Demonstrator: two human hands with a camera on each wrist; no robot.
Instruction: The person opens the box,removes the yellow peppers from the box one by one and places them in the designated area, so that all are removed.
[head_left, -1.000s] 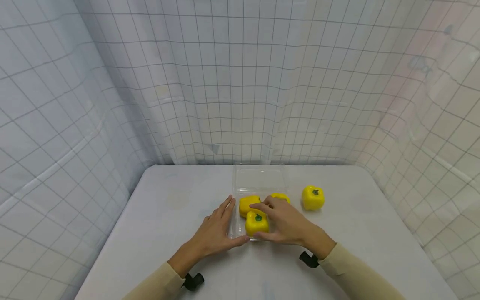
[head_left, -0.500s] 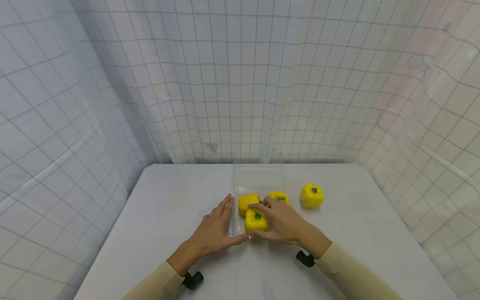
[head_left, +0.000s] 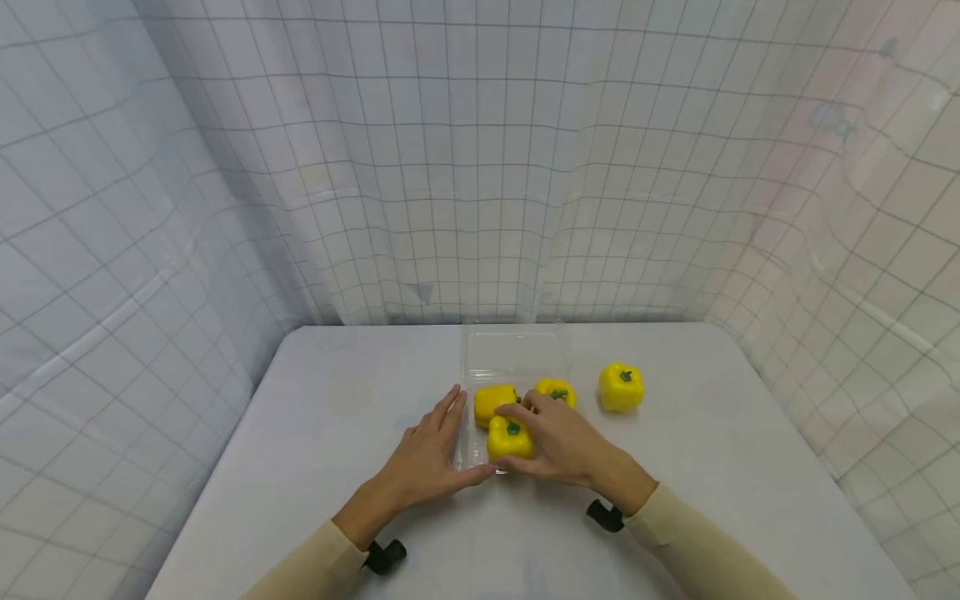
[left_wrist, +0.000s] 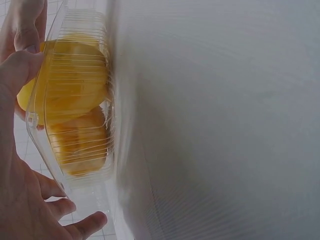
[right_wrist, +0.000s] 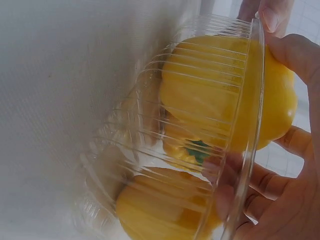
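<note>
A clear plastic clamshell box [head_left: 474, 454] stands on the table, with yellow bell peppers inside. My right hand [head_left: 566, 442] holds the front yellow bell pepper [head_left: 510, 442], its thumb at the near side and fingers across the far side. In the right wrist view this pepper [right_wrist: 205, 85] rises above the rim. Behind it lie another yellow pepper [head_left: 492, 403] at the left and one at the right [head_left: 557, 388], partly hidden by my right hand. My left hand [head_left: 426, 460] rests along the box's left side, fingers spread, thumb near the front rim.
The box's clear lid [head_left: 516, 352] lies folded back toward the table's far edge. One more yellow bell pepper [head_left: 621, 387] sits on the white table [head_left: 360, 383], right of the box. A gridded white curtain [head_left: 480, 167] hangs behind and at both sides.
My right thumb has slid slightly left around the front pepper, and more of the right rear pepper shows. The left hand stays put. The whole head view has shifted slightly.
</note>
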